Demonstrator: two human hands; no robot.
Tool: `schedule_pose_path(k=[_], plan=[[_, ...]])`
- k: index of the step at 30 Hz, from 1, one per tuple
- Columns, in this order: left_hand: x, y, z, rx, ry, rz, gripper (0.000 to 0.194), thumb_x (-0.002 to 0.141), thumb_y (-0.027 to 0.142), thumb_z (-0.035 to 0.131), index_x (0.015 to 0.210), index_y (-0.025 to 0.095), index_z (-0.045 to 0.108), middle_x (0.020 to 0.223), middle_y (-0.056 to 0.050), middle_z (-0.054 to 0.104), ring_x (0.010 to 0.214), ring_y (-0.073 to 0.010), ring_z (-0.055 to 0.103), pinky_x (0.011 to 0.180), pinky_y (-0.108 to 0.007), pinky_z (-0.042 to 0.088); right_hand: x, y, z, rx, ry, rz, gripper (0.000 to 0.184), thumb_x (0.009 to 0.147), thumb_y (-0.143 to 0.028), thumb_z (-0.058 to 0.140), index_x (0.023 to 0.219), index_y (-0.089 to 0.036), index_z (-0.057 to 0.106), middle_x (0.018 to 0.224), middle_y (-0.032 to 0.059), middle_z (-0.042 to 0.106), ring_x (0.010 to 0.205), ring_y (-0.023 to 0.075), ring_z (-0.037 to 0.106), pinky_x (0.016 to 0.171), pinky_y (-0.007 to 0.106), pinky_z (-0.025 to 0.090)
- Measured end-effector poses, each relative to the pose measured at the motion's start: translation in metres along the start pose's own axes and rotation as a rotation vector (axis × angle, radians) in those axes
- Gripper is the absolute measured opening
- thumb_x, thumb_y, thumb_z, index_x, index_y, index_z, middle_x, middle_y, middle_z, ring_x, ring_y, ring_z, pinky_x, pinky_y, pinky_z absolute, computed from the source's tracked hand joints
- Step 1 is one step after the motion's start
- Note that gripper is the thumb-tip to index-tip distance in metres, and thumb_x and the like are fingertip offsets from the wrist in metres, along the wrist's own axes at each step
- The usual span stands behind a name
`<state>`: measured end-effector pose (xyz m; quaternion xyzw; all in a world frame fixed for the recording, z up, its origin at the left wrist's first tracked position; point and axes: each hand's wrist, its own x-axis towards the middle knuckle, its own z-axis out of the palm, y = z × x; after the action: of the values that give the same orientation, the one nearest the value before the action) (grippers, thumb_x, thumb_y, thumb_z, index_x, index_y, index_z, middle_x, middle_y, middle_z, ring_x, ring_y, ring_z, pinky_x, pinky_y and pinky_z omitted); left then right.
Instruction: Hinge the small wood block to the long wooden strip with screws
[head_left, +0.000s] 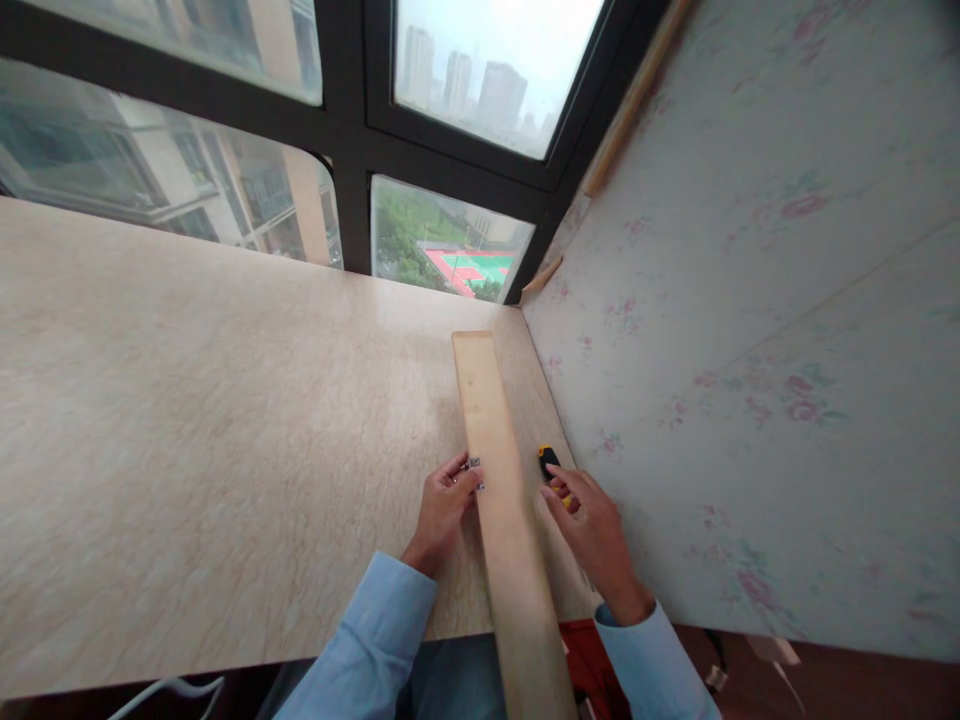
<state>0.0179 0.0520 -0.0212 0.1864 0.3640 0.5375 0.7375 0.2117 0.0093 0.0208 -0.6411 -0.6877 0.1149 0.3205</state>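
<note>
A long pale wooden board (493, 430) lies on the stone-look ledge, its near end jutting over the front edge. At the board's left edge, my left hand (444, 508) pinches a small metal piece, apparently a hinge (474, 464), with the thumb on top. My right hand (589, 515) is on the other side of the board, thumb and forefinger apart. Beneath its fingers lies a black-and-yellow hand tool (549, 460), partly covered; its exact kind is unclear. The forefinger seems to touch it, but no grip shows.
The ledge (187, 420) spreads out to the left. A flower-patterned wall (720, 400) closes off the right side, close to my right hand. Dark-framed windows (352, 150) stand at the back. Something red (592, 665) shows below the front edge.
</note>
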Motion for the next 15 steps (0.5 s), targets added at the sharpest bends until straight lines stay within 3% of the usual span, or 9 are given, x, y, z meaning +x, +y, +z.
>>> schedule_pose_path(k=[6, 11, 15], plan=[[0.001, -0.001, -0.001, 0.025, 0.028, -0.002, 0.045, 0.065, 0.026, 0.078, 0.107, 0.011, 0.073, 0.097, -0.010, 0.075, 0.079, -0.0213, 0.070, 0.067, -0.029, 0.057, -0.005, 0.049, 0.000, -0.103, -0.037, 0.205, 0.035, 0.078, -0.038, 0.067, 0.107, -0.017, 0.072, 0.097, 0.0118, 0.069, 0.084, 0.0264, 0.066, 0.079, 0.039, 0.052], [0.001, -0.001, -0.001, 0.033, 0.035, -0.004, 0.047, 0.065, 0.025, 0.080, 0.109, 0.011, 0.073, 0.098, -0.011, 0.075, 0.080, -0.0215, 0.071, 0.068, -0.030, 0.057, 0.002, 0.046, 0.010, 0.052, -0.016, 0.321, 0.017, 0.073, -0.036, 0.068, 0.080, -0.020, 0.073, 0.078, 0.0059, 0.069, 0.074, 0.0227, 0.061, 0.066, 0.031, 0.045], [0.001, -0.002, -0.003, 0.037, 0.026, 0.004, 0.046, 0.064, 0.027, 0.081, 0.108, 0.011, 0.073, 0.098, -0.011, 0.075, 0.080, -0.0220, 0.071, 0.069, -0.032, 0.057, 0.005, 0.037, 0.007, 0.226, -0.049, 0.392, 0.028, 0.078, -0.044, 0.064, 0.078, -0.017, 0.072, 0.068, 0.0045, 0.068, 0.063, 0.0199, 0.060, 0.056, 0.029, 0.045]])
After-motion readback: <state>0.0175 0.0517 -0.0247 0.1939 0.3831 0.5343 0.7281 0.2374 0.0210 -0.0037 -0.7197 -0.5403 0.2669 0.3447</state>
